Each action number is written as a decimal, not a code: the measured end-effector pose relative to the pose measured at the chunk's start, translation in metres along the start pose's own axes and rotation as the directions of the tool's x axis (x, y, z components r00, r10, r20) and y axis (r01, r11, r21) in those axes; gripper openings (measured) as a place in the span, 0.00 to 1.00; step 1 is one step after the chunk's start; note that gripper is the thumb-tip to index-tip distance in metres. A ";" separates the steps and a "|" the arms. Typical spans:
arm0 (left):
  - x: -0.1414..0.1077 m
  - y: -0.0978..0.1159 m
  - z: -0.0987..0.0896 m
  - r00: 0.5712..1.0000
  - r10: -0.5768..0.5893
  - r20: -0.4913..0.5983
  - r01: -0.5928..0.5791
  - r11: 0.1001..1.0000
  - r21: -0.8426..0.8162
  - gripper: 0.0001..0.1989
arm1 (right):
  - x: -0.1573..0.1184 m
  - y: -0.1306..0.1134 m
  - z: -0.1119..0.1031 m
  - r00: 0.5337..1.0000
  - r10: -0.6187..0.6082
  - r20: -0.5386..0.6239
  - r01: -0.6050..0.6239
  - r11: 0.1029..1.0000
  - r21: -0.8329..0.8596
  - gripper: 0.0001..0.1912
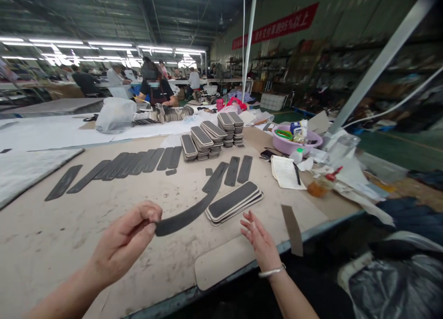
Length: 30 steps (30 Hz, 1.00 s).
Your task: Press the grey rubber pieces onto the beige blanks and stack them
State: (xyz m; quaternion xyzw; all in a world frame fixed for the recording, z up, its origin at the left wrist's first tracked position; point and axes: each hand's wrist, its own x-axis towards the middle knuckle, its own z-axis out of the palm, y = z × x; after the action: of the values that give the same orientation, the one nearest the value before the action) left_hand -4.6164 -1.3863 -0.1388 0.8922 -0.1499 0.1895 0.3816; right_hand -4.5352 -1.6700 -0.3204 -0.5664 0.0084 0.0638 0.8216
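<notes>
The left hand (126, 240) pinches the near end of a dark strip (188, 219), which curves across the table (138, 277) just left of a small stack of grey-topped boards (234, 200). The right hand (260, 239) hovers with fingers loosely spread beside the stack, near a pale board (223, 263) at the table's edge.

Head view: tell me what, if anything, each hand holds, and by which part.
The left hand pinches a dark, curving strip by its near end; the right hand is open and holds nothing.
</notes>
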 end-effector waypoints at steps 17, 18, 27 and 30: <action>-0.084 0.014 0.078 0.672 -0.648 0.358 0.649 0.282 -0.707 0.10 | -0.051 -0.007 -0.042 0.930 0.344 0.127 -0.335 0.938 -0.087 0.19; -0.084 0.016 0.079 0.661 -0.648 0.378 0.655 0.255 -0.711 0.10 | -0.052 -0.007 -0.042 0.935 0.333 0.123 -0.324 0.942 -0.085 0.19; -0.083 0.032 0.076 0.608 -0.686 0.400 0.649 0.141 -0.747 0.12 | -0.053 -0.006 -0.037 0.889 0.436 0.140 -0.427 0.900 -0.086 0.27; -0.085 0.038 0.076 0.621 -0.667 0.411 0.637 0.125 -0.761 0.12 | -0.052 -0.003 -0.027 0.881 0.447 0.156 -0.439 0.895 -0.084 0.28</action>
State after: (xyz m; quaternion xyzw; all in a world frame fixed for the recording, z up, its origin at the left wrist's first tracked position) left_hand -4.6899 -1.4567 -0.2020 0.5412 0.1869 -0.0850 0.8154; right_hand -4.5849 -1.7012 -0.3228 -0.5607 0.0654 0.2984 0.7696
